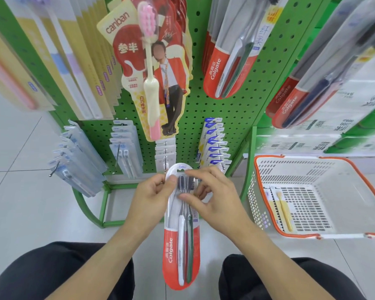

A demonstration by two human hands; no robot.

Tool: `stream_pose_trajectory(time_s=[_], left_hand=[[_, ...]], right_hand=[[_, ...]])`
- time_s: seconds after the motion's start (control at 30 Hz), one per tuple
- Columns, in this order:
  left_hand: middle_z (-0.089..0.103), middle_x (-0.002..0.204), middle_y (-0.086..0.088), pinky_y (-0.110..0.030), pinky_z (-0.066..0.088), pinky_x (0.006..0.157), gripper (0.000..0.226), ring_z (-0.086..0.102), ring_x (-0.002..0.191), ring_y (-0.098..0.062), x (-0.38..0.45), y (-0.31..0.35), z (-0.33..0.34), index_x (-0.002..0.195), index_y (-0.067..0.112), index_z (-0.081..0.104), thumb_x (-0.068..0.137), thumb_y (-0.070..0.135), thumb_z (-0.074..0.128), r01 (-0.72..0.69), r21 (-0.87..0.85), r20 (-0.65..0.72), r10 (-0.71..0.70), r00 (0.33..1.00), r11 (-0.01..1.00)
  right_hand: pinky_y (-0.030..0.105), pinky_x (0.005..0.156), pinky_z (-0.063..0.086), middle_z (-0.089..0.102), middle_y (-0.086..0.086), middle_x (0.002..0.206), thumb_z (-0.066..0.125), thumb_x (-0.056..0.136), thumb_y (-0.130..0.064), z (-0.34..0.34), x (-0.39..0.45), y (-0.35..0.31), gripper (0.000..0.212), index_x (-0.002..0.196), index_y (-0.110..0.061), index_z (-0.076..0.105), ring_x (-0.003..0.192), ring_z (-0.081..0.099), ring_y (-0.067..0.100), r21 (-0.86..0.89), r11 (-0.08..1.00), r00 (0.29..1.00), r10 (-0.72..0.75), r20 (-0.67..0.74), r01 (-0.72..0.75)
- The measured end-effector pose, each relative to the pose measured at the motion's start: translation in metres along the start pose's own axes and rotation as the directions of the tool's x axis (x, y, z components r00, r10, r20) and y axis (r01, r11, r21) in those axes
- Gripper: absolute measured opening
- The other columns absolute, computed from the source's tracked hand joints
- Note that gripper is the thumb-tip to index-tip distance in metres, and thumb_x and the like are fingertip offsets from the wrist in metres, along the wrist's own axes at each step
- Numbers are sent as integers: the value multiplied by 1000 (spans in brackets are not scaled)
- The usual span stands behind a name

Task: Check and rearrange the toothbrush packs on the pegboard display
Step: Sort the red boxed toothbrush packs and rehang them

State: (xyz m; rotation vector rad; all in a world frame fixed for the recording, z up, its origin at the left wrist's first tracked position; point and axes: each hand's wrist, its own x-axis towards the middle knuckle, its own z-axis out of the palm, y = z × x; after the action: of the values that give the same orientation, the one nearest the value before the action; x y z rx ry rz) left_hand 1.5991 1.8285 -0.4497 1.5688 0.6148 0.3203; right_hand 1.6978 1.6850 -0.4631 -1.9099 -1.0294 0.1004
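Head view: left hand and right hand both pinch toothbrush pack at 6 o'clock, off pegboard; check underway, rehanging left, basket at 3 o'clock

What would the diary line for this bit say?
left hand: holds Colgate pack top | right hand: pinches pack by brush heads | pack: off peg, below pegboard | basket: right, on floor

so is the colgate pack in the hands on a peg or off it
Off. The Colgate pack is held by the left hand and right hand below the pegboard, its hang hole clear of any peg.
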Motion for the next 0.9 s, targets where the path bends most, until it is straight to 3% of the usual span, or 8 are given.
stream_pose_trajectory(time_s=[0.13,0.27,0.4,0.47,0.53,0.67,0.77,0.9], left_hand=[[76,78,-11,-48,59,78,14,71,75,-39,2,3,-2,103,21,70,101,29,58,56,53,185,-65,981,997],[79,95,-7,-42,61,85,22,76,89,-27,1,3,-2,117,12,65,98,2,59,104,29,266,-108,958,994],[79,97,-6,-27,60,74,24,76,88,-23,0,3,0,116,9,66,96,-3,59,108,-101,146,-93,985,989],[79,97,-5,-26,60,72,22,76,87,-22,2,2,-1,115,11,66,96,0,59,111,-129,97,-99,990,985],[79,94,-7,-32,62,75,18,76,85,-25,1,5,1,114,11,65,97,6,61,124,-114,124,-110,986,986],[77,86,-17,-49,60,81,22,73,83,-41,-1,5,4,103,1,67,97,22,62,142,-26,187,-134,973,990],[77,82,-13,-40,60,74,20,75,77,-33,-2,5,5,100,3,67,96,23,63,101,-31,126,-96,987,994],[78,83,-12,-27,60,63,22,74,69,-24,-1,7,3,104,2,66,97,22,61,123,-85,74,-117,990,989]], right_hand=[[16,80,46,56,-11,106,81,80,-44,-7,2,4,49,124,-29,67,89,55,1,-163,986,996,28,-85,-42],[14,93,41,50,-12,112,83,77,-48,-10,3,6,57,127,-30,64,107,52,4,-154,977,986,132,-104,-148],[35,81,57,70,-9,105,84,76,-49,-16,7,6,58,126,-33,60,87,67,10,97,853,851,492,183,-514],[38,65,52,69,5,73,82,80,-45,-18,8,6,18,92,-34,73,62,59,19,187,816,827,493,270,-547],[43,58,49,71,18,75,82,81,-44,-18,6,4,15,80,-30,75,57,58,32,259,821,859,467,209,-509],[40,62,59,78,10,86,77,88,-22,-24,8,-4,13,97,-12,75,74,75,30,455,721,847,498,186,-523],[31,61,58,78,11,94,72,92,-22,-31,9,-5,22,108,-8,74,77,75,23,460,654,800,482,358,-600],[49,72,61,76,22,94,78,84,-23,-35,7,-4,32,105,-1,70,85,73,42,381,698,786,455,418,-606]])
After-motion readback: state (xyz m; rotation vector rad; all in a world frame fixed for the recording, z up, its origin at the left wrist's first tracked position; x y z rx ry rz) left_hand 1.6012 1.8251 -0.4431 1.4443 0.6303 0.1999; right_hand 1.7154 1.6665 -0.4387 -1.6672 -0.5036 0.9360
